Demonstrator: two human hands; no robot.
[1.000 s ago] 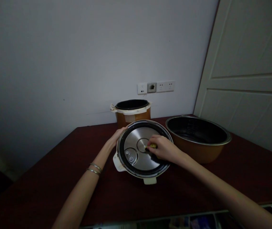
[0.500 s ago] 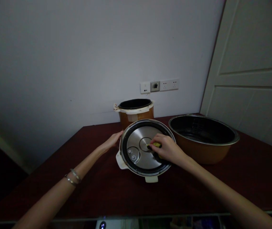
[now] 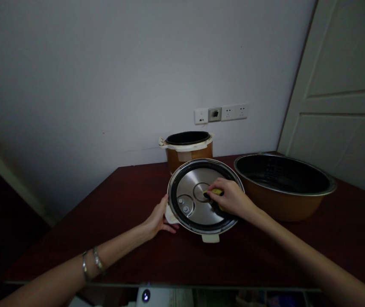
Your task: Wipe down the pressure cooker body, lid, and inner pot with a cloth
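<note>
One cooker (image 3: 188, 149) behind lid (image 3: 196, 197), pot (image 3: 280, 199) beside, left hand (image 3: 157, 219) spread at rim (image 3: 169, 190), right hand (image 3: 231, 197) clamping yellow object (image 3: 217, 192)

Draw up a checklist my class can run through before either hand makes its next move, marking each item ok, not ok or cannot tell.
1. Left hand at the edge of the round lid: ok.
2. Right hand gripping the small yellow-and-black object: ok.
3. That object's tip pressed against the lid: cannot tell.
4. Lid lying flat on the table: not ok; it is tilted, metal inner side towards the person.
5. Wide pot upright on the table: ok.
6. Lid clear of the pot: cannot tell; they overlap in this view.
</note>
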